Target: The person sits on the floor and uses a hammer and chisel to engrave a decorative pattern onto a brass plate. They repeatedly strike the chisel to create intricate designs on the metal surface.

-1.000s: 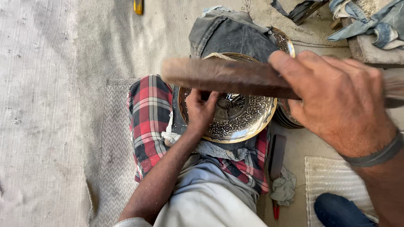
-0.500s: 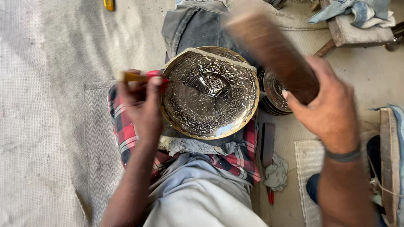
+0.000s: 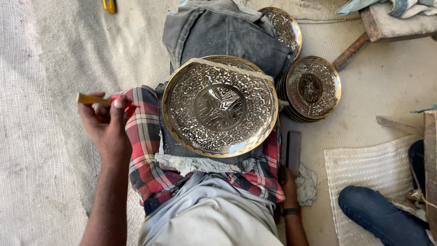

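Observation:
A round engraved brass plate lies face up on a dark pad over my lap, which is covered by a red plaid cloth. My left hand is raised to the left of the plate, off its rim, pinching a small tool with a yellowish handle and a red part. My right hand is down beside my right thigh, next to a dark flat bar and a crumpled rag. Most of that hand is hidden by the cloth, so its grip does not show.
A stack of similar engraved plates sits right of the lap, another plate behind a folded denim cloth. A wooden-handled hammer lies at top right. Another person's blue-jeaned knee rests on a white mat.
My right hand, which held a wooden mallet raised over the plate, has dropped beside my thigh and the mallet is out of view. My left hand left the plate's centre and moved left with the small tool.

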